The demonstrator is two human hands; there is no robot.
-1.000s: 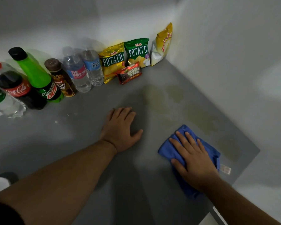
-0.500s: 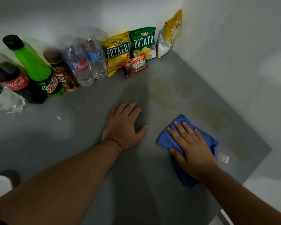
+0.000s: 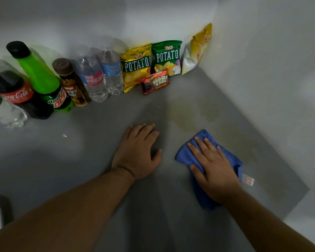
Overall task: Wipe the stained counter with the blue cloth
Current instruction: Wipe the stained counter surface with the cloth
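We begin with the grey counter (image 3: 91, 157), set into a corner of the pale wall (image 3: 262, 70); a faint yellowish stain (image 3: 184, 115) lies in blotches over its far right part, from near the back row toward the right edge. Along the back stand the bottles (image 3: 44, 79) on the left and the snack packets (image 3: 136, 68) toward the corner, well apart from both hands.

The left hand (image 3: 136, 151) lies palm down on bare counter, fingers released and spread, holding nothing; we take it for a brace. The right hand (image 3: 214, 167) lies flat on the blue cloth (image 3: 185, 154), fingers nearly straight and pressing, not clenched round it.

The cloth sits on the counter right of centre, crumpled under the palm; its far corner is just short of the nearest blotch, and most of the stain lies beyond it, so we judge the wiping barely begun. It looks soft, light and limp; we expect it to bunch and fold rather than slide as a sheet, and to skid on the smooth top if pressed lightly. We would hold it by flat pressure over its middle, fingers spread to pin the leading edge; pinching a corner would only drag it. A small white tag (image 3: 247, 180) sticks out at its right side.
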